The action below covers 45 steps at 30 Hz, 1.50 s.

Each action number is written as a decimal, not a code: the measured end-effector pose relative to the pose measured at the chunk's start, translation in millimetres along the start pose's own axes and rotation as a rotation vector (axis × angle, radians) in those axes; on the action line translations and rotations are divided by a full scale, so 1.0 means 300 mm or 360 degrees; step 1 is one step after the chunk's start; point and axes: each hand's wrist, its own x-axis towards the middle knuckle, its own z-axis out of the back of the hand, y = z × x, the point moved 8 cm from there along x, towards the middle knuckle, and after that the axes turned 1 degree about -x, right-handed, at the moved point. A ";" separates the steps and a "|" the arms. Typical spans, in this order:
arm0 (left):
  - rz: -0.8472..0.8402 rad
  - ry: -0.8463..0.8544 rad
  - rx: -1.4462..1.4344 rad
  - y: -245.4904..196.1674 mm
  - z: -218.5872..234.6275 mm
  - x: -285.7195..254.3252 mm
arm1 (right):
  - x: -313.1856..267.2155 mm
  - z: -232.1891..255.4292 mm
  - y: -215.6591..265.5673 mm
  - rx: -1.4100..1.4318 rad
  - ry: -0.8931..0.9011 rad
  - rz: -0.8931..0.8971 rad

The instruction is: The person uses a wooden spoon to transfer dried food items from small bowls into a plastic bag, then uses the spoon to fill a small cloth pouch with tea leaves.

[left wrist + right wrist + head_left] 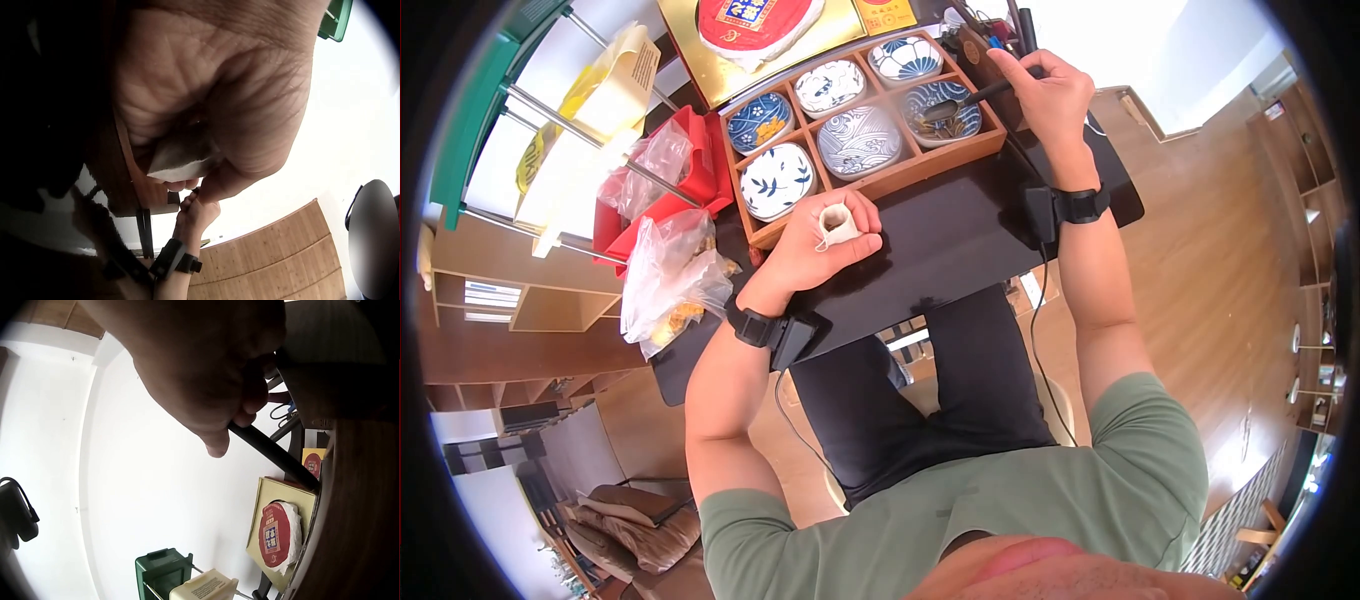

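Note:
In the head view my left hand (805,240) grips a small off-white cloth pouch (837,222) with its round mouth facing up, in front of the compartment tray. The left wrist view shows the pale pouch (184,156) between thumb and curled fingers. My right hand (1056,105) holds a spoon (945,109) by its dark handle. The spoon's head lies over the blue-patterned bowl (960,128) in the tray's right compartment. From the right wrist the black handle (275,455) slants out of my fingers; the spoon's head is outside that view.
A wooden tray (900,172) holds several patterned bowls, one with orange bits. Behind it, a red-wrapped round cake (760,25) sits on a gold box (695,60). Red baskets (720,165) with plastic bags stand left, beside a rack. Dark sticks (1027,30) rise near my right hand.

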 end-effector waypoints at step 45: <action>0.0055 -0.0007 -0.0018 0.010 0.003 0.001 | -0.011 -0.028 -0.059 -0.0041 0.0217 -0.0321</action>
